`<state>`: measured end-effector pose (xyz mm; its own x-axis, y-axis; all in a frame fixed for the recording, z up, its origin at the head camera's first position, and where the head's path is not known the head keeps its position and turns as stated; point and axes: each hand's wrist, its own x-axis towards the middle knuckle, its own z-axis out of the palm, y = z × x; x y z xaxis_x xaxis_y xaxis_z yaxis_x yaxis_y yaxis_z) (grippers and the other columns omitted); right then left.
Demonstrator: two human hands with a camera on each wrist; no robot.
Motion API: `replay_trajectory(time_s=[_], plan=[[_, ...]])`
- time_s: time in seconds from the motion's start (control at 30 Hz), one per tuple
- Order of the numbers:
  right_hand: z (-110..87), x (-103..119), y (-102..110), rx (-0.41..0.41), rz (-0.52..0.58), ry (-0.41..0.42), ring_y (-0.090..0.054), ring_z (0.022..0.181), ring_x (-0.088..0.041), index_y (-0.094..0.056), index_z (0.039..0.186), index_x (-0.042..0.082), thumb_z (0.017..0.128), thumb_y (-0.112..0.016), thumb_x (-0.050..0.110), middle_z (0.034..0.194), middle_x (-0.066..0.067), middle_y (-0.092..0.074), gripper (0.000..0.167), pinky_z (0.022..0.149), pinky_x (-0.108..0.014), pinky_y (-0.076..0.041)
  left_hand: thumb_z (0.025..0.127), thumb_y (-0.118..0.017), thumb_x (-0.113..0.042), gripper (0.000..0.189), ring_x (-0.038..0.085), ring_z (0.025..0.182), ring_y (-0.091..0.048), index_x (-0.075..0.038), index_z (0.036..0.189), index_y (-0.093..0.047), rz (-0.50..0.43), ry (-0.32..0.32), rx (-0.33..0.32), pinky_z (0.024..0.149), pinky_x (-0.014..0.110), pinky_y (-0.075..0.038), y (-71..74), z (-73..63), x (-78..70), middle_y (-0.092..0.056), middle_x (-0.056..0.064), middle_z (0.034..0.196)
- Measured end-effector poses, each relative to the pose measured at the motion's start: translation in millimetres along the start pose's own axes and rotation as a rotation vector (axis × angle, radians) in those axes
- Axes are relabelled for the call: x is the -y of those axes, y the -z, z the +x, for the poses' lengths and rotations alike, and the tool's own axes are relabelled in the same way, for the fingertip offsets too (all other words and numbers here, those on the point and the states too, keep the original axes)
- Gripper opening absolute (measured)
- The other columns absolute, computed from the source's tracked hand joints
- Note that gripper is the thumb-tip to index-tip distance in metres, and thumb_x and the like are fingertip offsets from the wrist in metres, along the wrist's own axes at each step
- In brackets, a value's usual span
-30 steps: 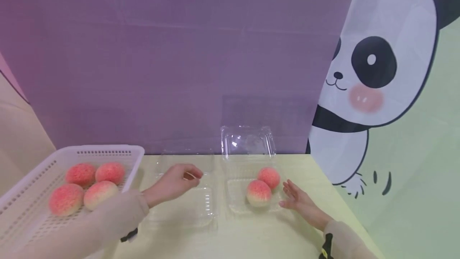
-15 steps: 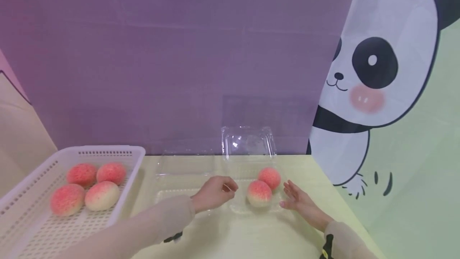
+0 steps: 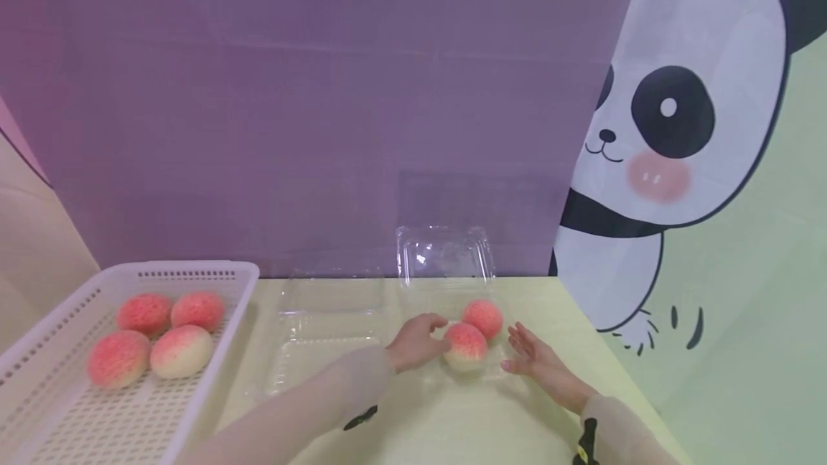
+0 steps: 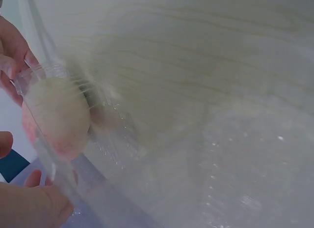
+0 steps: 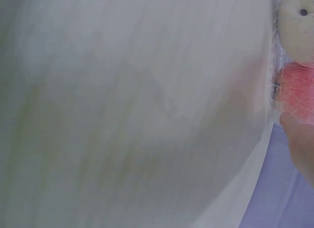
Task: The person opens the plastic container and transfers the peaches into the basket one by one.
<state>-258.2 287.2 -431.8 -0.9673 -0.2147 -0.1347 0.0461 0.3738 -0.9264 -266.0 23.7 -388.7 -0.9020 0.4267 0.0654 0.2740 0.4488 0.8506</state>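
Observation:
Two round peach-like balls, pink above and cream below, sit in the right clear plastic clamshell box (image 3: 446,257), whose lid stands raised. My left hand (image 3: 416,341) is at the box's left side, thumb and fingers apart, fingertips right at the front ball (image 3: 465,347). Beside the rear ball (image 3: 482,318), my right hand (image 3: 543,368) is held at the box's right wall with fingers extended. The left wrist view shows a ball (image 4: 59,115) through the plastic wall, between both hands. In the right wrist view, a cream ball (image 5: 294,34) has a small dark hole.
A white perforated basket (image 3: 242,307) with several more pink-and-cream balls stands at the left. Between it and my left hand lies another clear clamshell (image 3: 332,300), opened flat on the pale table (image 3: 465,429). A purple backdrop (image 3: 323,128) rises behind.
My left hand has moved right, from over the left clamshell to the front ball in the right one. The right hand and the balls have stayed in place.

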Motion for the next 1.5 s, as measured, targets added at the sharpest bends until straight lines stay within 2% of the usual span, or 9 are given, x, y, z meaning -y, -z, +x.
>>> replay_trajectory(time_s=[0.27,0.53,0.7,0.83,1.07,1.3,1.4,1.5], plan=[[-0.5,-0.7,-1.1,0.005,0.003,0.0,-0.013,0.138,-0.034,0.003,0.146,0.002,0.085,-0.063,0.017,0.152,-0.018,-0.009,0.091,0.11,-0.05,-0.019,0.079,-0.068,-0.022,0.056,0.036,0.118,-0.048,0.003,0.127,-0.048,-0.003,0.075,-0.022,0.097,0.049,-0.043,-14.8,19.3,0.8,-0.052,0.017,0.129],[1.7,-4.2,-0.3,-0.008,0.009,-0.009,-0.014,0.138,-0.034,0.0,0.146,0.002,0.083,-0.065,0.017,0.152,-0.017,-0.011,0.092,0.11,-0.052,-0.018,0.073,-0.072,-0.035,0.066,0.032,0.11,-0.053,-0.001,0.125,-0.051,-0.035,0.188,-0.042,0.091,0.05,-0.046,-34.1,37.4,6.1,-0.056,0.014,0.123],[0.4,-2.8,-0.3,0.01,0.011,0.004,-0.013,0.138,-0.034,0.001,0.146,0.003,0.084,-0.064,0.018,0.152,-0.018,-0.01,0.092,0.11,-0.052,-0.019,0.066,-0.076,-0.035,0.07,0.029,0.104,-0.055,-0.003,0.123,-0.052,-0.066,0.208,-0.031,0.088,0.051,-0.047,-45.7,43.1,5.0,-0.059,0.011,0.117],[-0.2,-1.5,-0.5,0.014,0.011,0.009,-0.013,0.138,-0.034,0.001,0.146,0.003,0.084,-0.064,0.018,0.152,-0.018,-0.01,0.091,0.11,-0.052,-0.019,0.064,-0.077,-0.034,0.069,0.028,0.101,-0.056,-0.006,0.123,-0.053,-0.057,0.227,-0.005,0.086,0.052,-0.047,-51.6,49.3,7.1,-0.06,0.009,0.114],[-1.6,-0.6,0.3,0.017,0.013,0.011,-0.013,0.138,-0.034,0.002,0.146,0.003,0.085,-0.063,0.017,0.152,-0.018,-0.009,0.09,0.11,-0.051,-0.02,0.062,-0.079,-0.035,0.068,0.028,0.097,-0.057,-0.005,0.119,-0.055,-0.049,0.292,-0.004,0.084,0.052,-0.047,-56.0,53.4,4.0,-0.062,0.009,0.108],[-5.0,1.4,0.2,0.018,0.038,0.016,-0.012,0.139,-0.033,0.002,0.146,0.003,0.084,-0.064,0.018,0.153,-0.018,-0.009,0.091,0.11,-0.05,-0.018,0.057,-0.081,-0.044,0.053,0.027,0.093,-0.056,-0.014,0.097,-0.064,-0.086,0.399,-0.025,0.079,0.056,-0.047,-61.7,54.8,-3.2,-0.062,0.005,0.104],[-5.2,0.5,-0.6,0.014,0.04,0.017,-0.012,0.139,-0.033,0.001,0.146,0.003,0.084,-0.064,0.018,0.152,-0.018,-0.01,0.092,0.111,-0.049,-0.018,0.056,-0.081,-0.046,0.048,0.026,0.091,-0.056,-0.017,0.091,-0.065,-0.074,0.404,-0.031,0.077,0.055,-0.047,-62.1,54.0,-3.2,-0.062,0.005,0.103],[-4.9,-0.4,-0.8,0.017,0.039,0.025,-0.013,0.139,-0.033,0.001,0.146,0.002,0.084,-0.064,0.018,0.152,-0.018,-0.01,0.091,0.11,-0.05,-0.018,0.056,-0.081,-0.045,0.049,0.025,0.089,-0.056,-0.016,0.092,-0.065,-0.033,0.385,-0.029,0.076,0.053,-0.048,-59.8,51.5,-3.4,-0.062,0.004,0.1]])
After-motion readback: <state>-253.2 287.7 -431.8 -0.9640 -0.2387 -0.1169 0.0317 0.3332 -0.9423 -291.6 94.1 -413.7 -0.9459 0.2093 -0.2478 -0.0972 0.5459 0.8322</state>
